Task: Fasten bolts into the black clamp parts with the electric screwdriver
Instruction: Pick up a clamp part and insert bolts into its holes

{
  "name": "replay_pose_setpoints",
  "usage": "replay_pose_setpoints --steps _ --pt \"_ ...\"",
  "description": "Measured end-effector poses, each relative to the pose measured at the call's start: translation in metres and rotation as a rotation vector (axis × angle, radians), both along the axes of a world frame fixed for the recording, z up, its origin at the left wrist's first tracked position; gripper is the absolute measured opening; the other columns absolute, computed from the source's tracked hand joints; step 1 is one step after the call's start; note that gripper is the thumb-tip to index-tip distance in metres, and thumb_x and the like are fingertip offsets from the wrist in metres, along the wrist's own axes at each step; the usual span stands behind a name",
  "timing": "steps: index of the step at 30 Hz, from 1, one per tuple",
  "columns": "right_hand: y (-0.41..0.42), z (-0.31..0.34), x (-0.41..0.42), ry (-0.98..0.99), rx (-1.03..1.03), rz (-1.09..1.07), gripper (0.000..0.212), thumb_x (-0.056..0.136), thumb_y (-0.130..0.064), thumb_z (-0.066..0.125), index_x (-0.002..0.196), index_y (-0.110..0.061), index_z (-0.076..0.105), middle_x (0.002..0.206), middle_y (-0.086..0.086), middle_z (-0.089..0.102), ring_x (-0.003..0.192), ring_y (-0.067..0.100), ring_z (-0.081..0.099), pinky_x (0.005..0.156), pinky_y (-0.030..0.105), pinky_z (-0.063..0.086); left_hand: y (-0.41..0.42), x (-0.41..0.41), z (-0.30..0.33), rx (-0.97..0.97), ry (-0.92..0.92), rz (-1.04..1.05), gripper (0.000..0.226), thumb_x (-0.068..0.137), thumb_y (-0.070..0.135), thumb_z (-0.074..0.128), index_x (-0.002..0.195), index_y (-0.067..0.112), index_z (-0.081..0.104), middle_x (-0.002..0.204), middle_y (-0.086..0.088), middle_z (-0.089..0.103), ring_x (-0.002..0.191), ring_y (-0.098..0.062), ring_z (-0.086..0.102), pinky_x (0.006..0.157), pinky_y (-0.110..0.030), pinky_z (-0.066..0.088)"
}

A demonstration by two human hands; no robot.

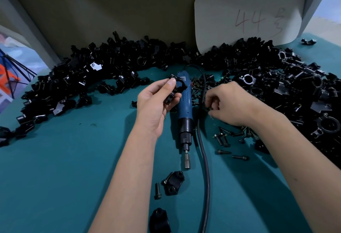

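My left hand (pixel 156 101) grips a black ring-shaped clamp part (pixel 176 87) between thumb and fingers, just above the table. Below it the blue electric screwdriver (pixel 185 110) lies flat on the teal table (pixel 64 168), bit end toward me, with its black cable (pixel 204 168) curving alongside. My right hand (pixel 232 103) is to the right of the screwdriver, fingers curled and pinching a small dark bolt (pixel 207 107) at the edge of the loose bolts (pixel 224 136). Near me lie a black clamp half (pixel 173 182), a single bolt (pixel 157 190) and another clamp piece (pixel 159 220).
Heaps of black clamp parts arc across the back of the table, one on the left (pixel 96 70) and one on the right (pixel 295 88). A grey card marked "44" (pixel 249 16) leans against the back wall. Scattered bolts (pixel 239 157) lie right of the cable.
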State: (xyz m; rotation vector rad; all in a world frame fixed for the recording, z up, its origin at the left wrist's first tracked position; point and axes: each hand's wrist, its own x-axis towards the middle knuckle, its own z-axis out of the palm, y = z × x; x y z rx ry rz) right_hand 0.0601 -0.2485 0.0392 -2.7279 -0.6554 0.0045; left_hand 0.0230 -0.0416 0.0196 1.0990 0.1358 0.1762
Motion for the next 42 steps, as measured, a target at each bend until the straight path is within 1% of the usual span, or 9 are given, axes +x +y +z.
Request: replay_pose_setpoints --steps 2,7,11,25,28,32,35,39,42 --pt "-0.002 0.002 0.002 -0.038 0.215 -0.076 0.017 0.081 -0.015 0.088 0.083 -0.025 0.074 0.072 -0.011 0.068 0.057 -0.003 0.059 0.055 0.007 0.045 -0.001 0.0 -0.001 0.01 -0.006 -0.009 0.011 0.093 0.012 0.075 0.086 0.017 0.083 0.09 -0.005 0.077 0.071 -0.014 0.071 0.066 -0.021 0.058" --pt "0.024 0.008 -0.003 0.027 1.115 -0.169 0.008 0.085 -0.014 0.086 0.088 -0.014 0.078 0.071 0.002 0.076 0.057 0.011 0.067 0.052 0.013 0.048 -0.003 0.0 -0.003 0.147 -0.065 -0.012 0.008 0.092 0.007 0.075 0.095 0.014 0.077 0.089 -0.007 0.076 0.068 -0.017 0.071 0.068 -0.024 0.058" --pt "0.049 0.002 -0.007 0.043 1.287 -0.172 0.011 0.084 -0.012 0.086 0.084 -0.006 0.077 0.058 -0.002 0.068 0.049 0.008 0.059 0.048 0.015 0.043 -0.005 -0.001 -0.004 0.263 -0.146 -0.053 0.018 0.092 0.005 0.075 0.092 0.023 0.079 0.086 -0.001 0.077 0.065 -0.016 0.069 0.067 -0.023 0.058" --pt "0.041 -0.003 -0.004 0.045 1.155 -0.055 0.017 0.086 -0.02 0.085 0.072 -0.019 0.075 0.061 -0.007 0.068 0.05 0.002 0.056 0.049 0.013 0.042 -0.007 -0.001 -0.007 0.32 -0.158 -0.055 0.011 0.093 0.013 0.076 0.104 0.013 0.078 0.094 -0.004 0.08 0.076 -0.017 0.074 0.07 -0.026 0.059" --pt "0.031 0.002 -0.003 0.198 1.098 0.042 0.023 0.098 -0.031 0.072 0.087 -0.013 0.081 0.067 0.008 0.066 0.053 0.011 0.051 0.045 0.019 0.04 -0.007 0.0 -0.007 0.24 -0.139 -0.015 0.007 0.096 0.012 0.072 0.101 0.013 0.075 0.09 -0.004 0.079 0.075 -0.015 0.074 0.069 -0.024 0.058" --pt "0.013 0.006 0.005 0.07 0.576 -0.045 0.006 0.095 -0.031 0.075 0.092 -0.026 0.076 0.075 -0.003 0.071 0.062 0.008 0.062 0.056 0.02 0.051 -0.007 0.002 -0.003 -0.037 -0.047 0.017 0.007 0.097 0.011 0.068 0.098 0.009 0.075 0.092 -0.006 0.077 0.071 -0.015 0.071 0.068 -0.021 0.058" --pt "0.01 0.0 0.005 0.141 0.119 -0.061 0.023 0.077 -0.033 0.091 0.087 -0.029 0.07 0.075 -0.01 0.07 0.069 0.008 0.066 0.061 0.018 0.05 -0.005 0.002 -0.004 -0.192 0.008 0.007 0.008 0.098 0.013 0.069 0.101 0.006 0.073 0.091 -0.007 0.077 0.073 -0.016 0.072 0.069 -0.021 0.059" --pt "0.017 -0.007 0.002 0.179 0.189 -0.072 0.017 0.08 -0.02 0.09 0.086 -0.024 0.075 0.075 -0.004 0.07 0.056 0.008 0.064 0.049 0.012 0.047 -0.001 0.001 -0.005 -0.315 0.073 -0.005 0.012 0.094 0.015 0.074 0.1 0.005 0.072 0.09 -0.009 0.076 0.077 -0.018 0.073 0.072 -0.023 0.059" --pt "0.018 -0.008 0.0 0.241 0.223 -0.103 0.02 0.088 -0.002 0.079 0.093 -0.021 0.073 0.08 0.004 0.07 0.048 0.015 0.069 0.047 0.027 0.058 0.002 -0.001 -0.007 -0.355 0.092 -0.037 0.025 0.084 0.015 0.081 0.103 0.001 0.071 0.103 -0.017 0.075 0.079 -0.018 0.072 0.073 -0.022 0.059"
